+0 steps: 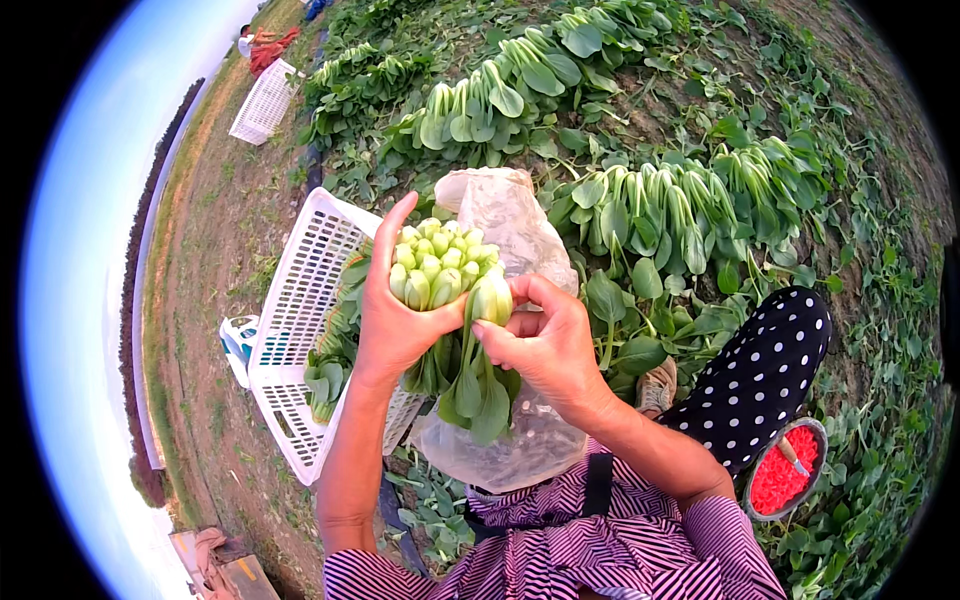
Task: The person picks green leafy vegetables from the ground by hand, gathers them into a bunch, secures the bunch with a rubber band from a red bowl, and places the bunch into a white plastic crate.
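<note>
My left hand is wrapped around a bunch of green bok choy, its pale stem bases packed together facing up. Thumb and fingers of my right hand pinch a single bok choy head against the near right side of that bunch. Dark green leaves hang down below both hands, partly hiding what lies under them. Beneath, a clear plastic sheet covers my lap. To the left stands a white slatted plastic crate, with bok choy bunches inside; my left forearm crosses in front of it.
Rows of cut bok choy lie on the ground ahead. By my right knee sits a bowl of small red pieces with a wooden-handled knife on them. Far left are another white crate and a person.
</note>
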Demonstrator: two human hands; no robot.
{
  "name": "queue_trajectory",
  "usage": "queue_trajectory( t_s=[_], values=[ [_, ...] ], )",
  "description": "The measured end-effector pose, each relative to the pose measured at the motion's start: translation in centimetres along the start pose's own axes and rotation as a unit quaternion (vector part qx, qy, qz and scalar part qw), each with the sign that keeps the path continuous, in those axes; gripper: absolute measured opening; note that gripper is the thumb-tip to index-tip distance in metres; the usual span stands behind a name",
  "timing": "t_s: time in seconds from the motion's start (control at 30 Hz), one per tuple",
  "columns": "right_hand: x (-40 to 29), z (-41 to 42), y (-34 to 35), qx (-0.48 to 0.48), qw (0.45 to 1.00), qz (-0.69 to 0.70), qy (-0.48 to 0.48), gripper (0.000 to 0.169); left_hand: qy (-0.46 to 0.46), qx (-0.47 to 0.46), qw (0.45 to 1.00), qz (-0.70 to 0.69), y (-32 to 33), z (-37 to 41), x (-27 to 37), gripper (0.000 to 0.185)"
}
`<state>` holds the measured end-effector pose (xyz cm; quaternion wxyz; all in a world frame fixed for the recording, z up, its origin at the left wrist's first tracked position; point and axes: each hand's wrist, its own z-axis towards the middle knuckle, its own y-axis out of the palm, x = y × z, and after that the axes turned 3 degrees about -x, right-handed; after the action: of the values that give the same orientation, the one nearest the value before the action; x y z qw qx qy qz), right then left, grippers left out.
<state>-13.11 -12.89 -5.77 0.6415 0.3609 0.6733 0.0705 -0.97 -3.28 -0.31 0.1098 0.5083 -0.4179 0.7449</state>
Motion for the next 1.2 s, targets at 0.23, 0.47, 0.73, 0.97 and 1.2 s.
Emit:
queue_trajectory(
  t_s=[0.23, 0.47, 0.73, 0.97, 1.2],
  values=[
    [1.6, 0.4, 0.7, 0.014, 0.999, 0.016, -0.038, 0.029, -0.076, -0.049, 0.981, -0.169, -1.2, 0.3, 0.3, 0.095],
    [2.6, 0.9, 0.7, -0.010, 0.992, 0.116, -0.045, 0.030, -0.061, -0.074, 0.983, -0.154, -1.6, 0.4, -0.3, 0.105],
    [2.7, 1.2, -0.4, -0.079, 0.977, 0.197, -0.016, 0.023, -0.054, -0.062, 0.995, -0.060, -1.1, -0.2, 0.1, 0.110],
    [2.8, 1.0, -0.1, -0.036, 0.990, 0.131, -0.039, 0.021, -0.042, -0.047, 0.997, -0.051, -1.2, 0.1, -0.1, 0.104],
    [3.1, 0.8, 0.1, -0.018, 0.986, 0.161, -0.028, 0.020, -0.044, -0.063, 0.997, -0.027, -2.0, 0.3, -0.5, 0.101]
  ],
)
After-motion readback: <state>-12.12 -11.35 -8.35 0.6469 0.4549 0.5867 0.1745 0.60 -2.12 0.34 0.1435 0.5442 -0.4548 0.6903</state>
